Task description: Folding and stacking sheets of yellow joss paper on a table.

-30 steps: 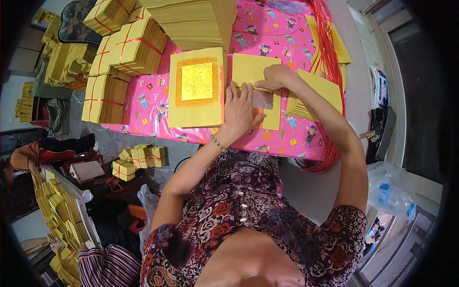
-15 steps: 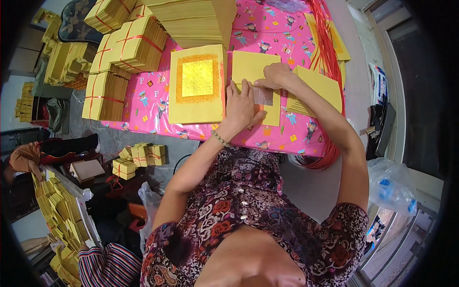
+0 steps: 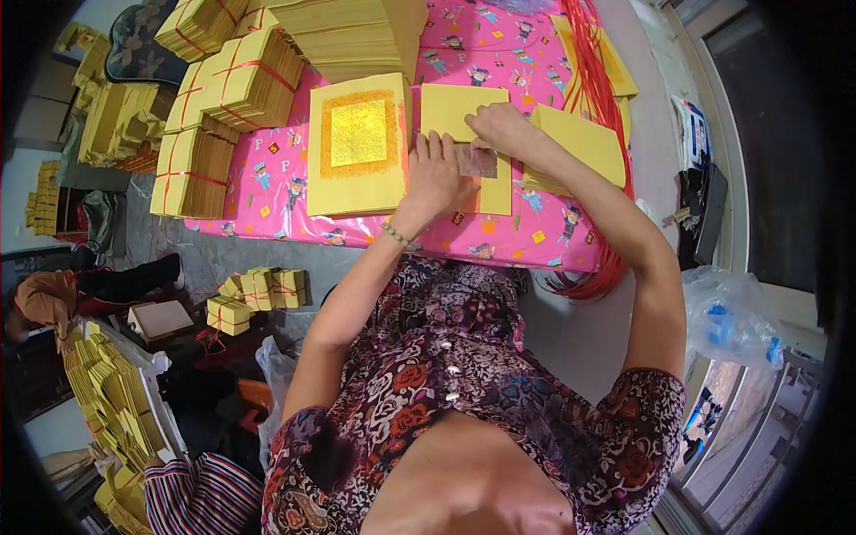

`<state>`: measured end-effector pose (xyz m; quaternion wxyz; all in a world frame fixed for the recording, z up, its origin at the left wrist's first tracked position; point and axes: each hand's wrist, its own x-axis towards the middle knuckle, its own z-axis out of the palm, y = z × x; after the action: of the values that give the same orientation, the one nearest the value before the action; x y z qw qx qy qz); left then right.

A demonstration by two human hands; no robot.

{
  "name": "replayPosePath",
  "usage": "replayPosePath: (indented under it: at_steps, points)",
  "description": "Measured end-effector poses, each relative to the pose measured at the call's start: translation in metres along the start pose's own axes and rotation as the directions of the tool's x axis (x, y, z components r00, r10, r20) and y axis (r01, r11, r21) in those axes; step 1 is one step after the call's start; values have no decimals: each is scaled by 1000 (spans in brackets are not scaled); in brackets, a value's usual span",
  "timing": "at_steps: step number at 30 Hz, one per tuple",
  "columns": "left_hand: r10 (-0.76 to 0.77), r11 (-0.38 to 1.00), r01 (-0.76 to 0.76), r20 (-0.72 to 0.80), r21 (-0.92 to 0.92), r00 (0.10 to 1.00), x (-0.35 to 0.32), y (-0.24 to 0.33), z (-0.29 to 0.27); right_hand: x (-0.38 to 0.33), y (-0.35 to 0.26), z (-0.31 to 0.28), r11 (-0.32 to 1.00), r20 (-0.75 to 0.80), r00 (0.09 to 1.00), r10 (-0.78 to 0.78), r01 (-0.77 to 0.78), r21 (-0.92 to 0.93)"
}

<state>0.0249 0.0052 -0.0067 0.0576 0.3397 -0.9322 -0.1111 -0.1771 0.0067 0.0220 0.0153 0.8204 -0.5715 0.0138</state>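
A yellow paper sheet [image 3: 443, 100], partly folded over, lies at the table's near edge, with a silvery rectangle [image 3: 479, 161] on its lower part. My left hand [image 3: 435, 181] rests flat on the sheet's left side, fingers straight and a bead bracelet on the wrist. Curled closed, my right hand [image 3: 505, 130] is on the sheet at its fold; its fingertips are partly hidden. Just left of my left hand sits a thick stack of yellow paper [image 3: 343, 198], topped by a gold foil square [image 3: 358, 134] within an orange border. Folded yellow papers [image 3: 584, 152] lie beneath my right forearm.
Tied bundles of yellow paper [image 3: 259, 76] line the table's left side, and a tall stack [image 3: 357, 53] stands behind. Red strings [image 3: 611, 98] hang over the right edge of the pink tablecloth [image 3: 290, 183]. A striped sleeve [image 3: 205, 499] of another person shows at lower left.
The table and both hands sit slightly higher and further left in view. My left thumb has drawn in closer to the hand. The right hand remains at the fold.
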Motion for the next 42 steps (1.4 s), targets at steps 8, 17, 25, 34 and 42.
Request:
replayPosePath:
  at_steps: [8,17,25,34,42]
  points:
    - [-296,770,9,-345,-638,891,47,-8,-32,0,9,-33,985,-128,984,121,-134,-104]
    - [-355,-522,128,351,-843,866,82,-7,-106,-35,2,-90,943,-373,925,72,-185,-276]
    - [-105,-281,99,133,-954,986,83,28,-113,-104,-5,-134,883,-373,808,456,-357,305]
    - [29,-136,213,211,-968,977,92,81,-81,-184,47,-97,477,-89,562,822,-595,647]
    - [114,466,178,259,-867,959,101,78,-38,-203,49,-67,408,6,516,857,-684,605]
